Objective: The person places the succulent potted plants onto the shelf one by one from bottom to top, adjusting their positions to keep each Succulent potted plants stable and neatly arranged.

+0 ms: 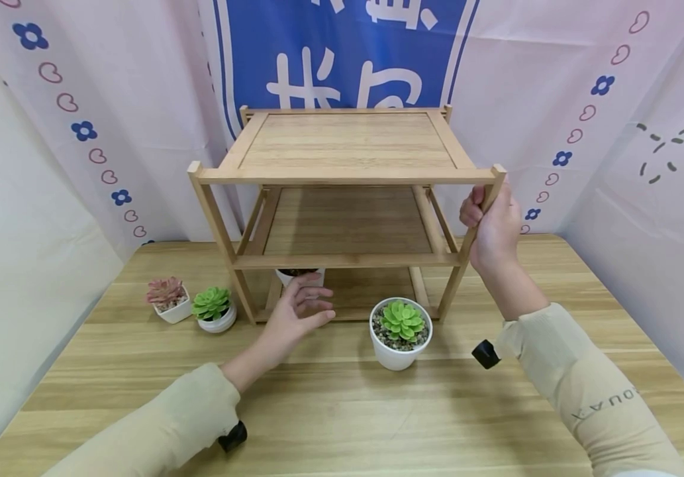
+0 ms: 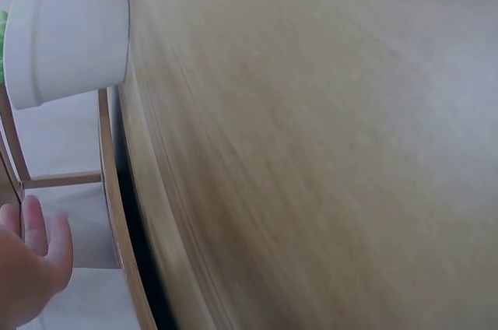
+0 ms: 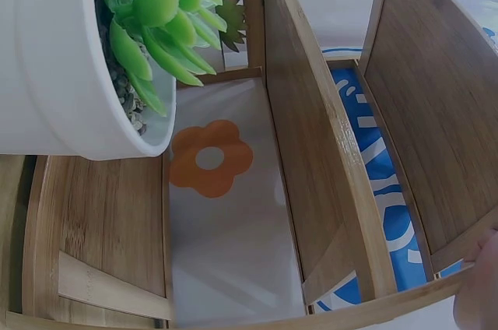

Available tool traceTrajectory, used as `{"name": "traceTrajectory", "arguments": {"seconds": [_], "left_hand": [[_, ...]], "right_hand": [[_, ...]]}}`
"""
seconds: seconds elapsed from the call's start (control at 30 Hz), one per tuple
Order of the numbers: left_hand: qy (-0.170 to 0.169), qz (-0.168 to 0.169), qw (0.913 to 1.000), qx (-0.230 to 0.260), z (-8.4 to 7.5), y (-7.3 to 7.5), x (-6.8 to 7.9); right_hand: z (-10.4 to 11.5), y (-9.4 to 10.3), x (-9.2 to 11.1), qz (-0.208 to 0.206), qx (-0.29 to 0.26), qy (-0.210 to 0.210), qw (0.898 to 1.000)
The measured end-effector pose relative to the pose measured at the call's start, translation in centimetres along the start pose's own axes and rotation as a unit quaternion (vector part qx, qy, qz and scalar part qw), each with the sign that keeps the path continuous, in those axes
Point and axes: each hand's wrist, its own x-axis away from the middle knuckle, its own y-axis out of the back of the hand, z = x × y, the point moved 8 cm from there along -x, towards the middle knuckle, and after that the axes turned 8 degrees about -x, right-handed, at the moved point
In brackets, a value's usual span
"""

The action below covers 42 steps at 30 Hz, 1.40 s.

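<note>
A wooden three-tier shelf [image 1: 346,260] stands on the table, and my right hand [image 1: 494,222] grips its front right post. In the right wrist view, part of the right hand [image 3: 478,283] shows at the frame. My left hand [image 1: 294,317] is at the lower tier's front left, fingers spread and slightly bent. Partly behind those fingers is a white pot [image 1: 287,277] on the bottom tier, its plant hidden by the middle board in the head view. A bright green succulent in a white pot [image 1: 394,358] stands in front of the shelf.
Left of the shelf are a reddish succulent in a square white pot [image 1: 176,311] and a green succulent in a round white bowl [image 1: 219,323]. A printed curtain [image 1: 347,59] hangs close behind the shelf. White cloth walls flank the wooden table [image 1: 342,424].
</note>
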Motion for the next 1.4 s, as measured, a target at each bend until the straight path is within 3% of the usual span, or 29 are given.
{"name": "traceTrajectory", "arguments": {"seconds": [0.5, 0.83, 1.4], "left_hand": [[0.017, 0.060, 0.9978, -0.023, 0.1, -2.4, -1.4], [0.012, 0.155, 0.9879, -0.006, -0.2, -4.7, -1.7], [0.033, 0.203, 0.9786, 0.002, 0.6, -7.0, -2.1]], "right_hand": [[0.2, 0.3, -0.1, -0.006, -0.022, 0.000, 1.000], [0.1, 0.3, 0.0, -0.005, -0.023, 0.000, 1.000], [0.0, 0.1, -0.1, -0.008, -0.020, -0.002, 1.000]]}}
